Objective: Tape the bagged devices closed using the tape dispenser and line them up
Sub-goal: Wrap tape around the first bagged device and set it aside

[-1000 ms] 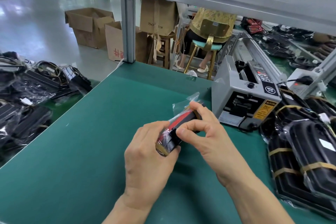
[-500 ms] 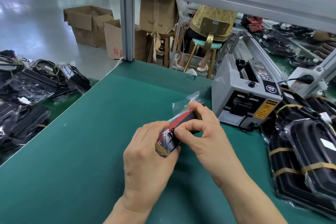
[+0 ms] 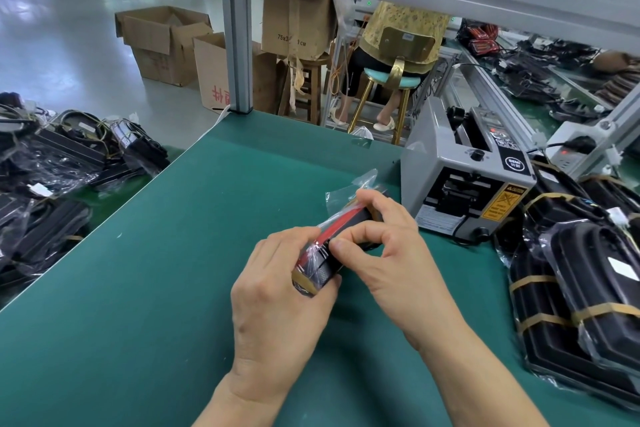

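Green matting covers the table [image 3: 138,288], a soft, grippy surface that likely keeps slick plastic from sliding. Above it, both hands hold one bagged device [image 3: 332,246], a dark, oblong block with a red stripe, wrapped in crinkly clear film. The left hand [image 3: 277,295] curls its fingers round the near end, where a tan tape band already crosses the bag. The right hand [image 3: 388,253] pinches the far part, thumb pressing the film flat, probably smoothing it so tape will bond. Loose bag film sticks out beyond the right fingers. Just past them stands the grey, boxy tape dispenser [image 3: 464,184], within easy reach. Right of the right hand lie taped bagged devices [image 3: 571,305], glossy black; left of the left hand, an untidy heap of bagged units [image 3: 52,166].
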{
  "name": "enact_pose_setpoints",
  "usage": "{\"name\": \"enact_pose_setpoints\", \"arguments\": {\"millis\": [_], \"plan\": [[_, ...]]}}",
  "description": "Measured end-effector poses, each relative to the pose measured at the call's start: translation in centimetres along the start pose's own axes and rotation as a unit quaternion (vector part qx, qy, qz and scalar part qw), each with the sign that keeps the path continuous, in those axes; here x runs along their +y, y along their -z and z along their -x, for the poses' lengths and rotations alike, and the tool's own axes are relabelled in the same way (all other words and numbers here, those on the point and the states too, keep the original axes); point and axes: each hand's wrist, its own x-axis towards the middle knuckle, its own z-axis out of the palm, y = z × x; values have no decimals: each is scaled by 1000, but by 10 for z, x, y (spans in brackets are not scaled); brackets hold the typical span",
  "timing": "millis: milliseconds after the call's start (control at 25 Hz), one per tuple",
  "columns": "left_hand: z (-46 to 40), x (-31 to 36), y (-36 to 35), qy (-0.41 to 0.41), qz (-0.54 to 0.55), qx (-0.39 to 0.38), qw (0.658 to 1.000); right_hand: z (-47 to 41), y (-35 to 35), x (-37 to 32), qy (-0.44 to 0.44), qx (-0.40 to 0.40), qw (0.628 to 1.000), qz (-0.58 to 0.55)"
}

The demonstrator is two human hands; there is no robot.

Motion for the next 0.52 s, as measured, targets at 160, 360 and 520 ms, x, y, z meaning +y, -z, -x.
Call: {"name": "enact_pose_setpoints", "arguments": {"millis": [160, 360, 520], "plan": [[0, 0, 0, 3, 0, -2, 1000, 0, 0, -2, 5, 2, 1000, 22], [0, 0, 0, -1, 4, -4, 1000, 2, -3, 0, 9, 10, 999, 29], [0, 0, 0, 1, 2, -6, 1000, 2, -5, 2, 9, 17, 1000, 19]]}}
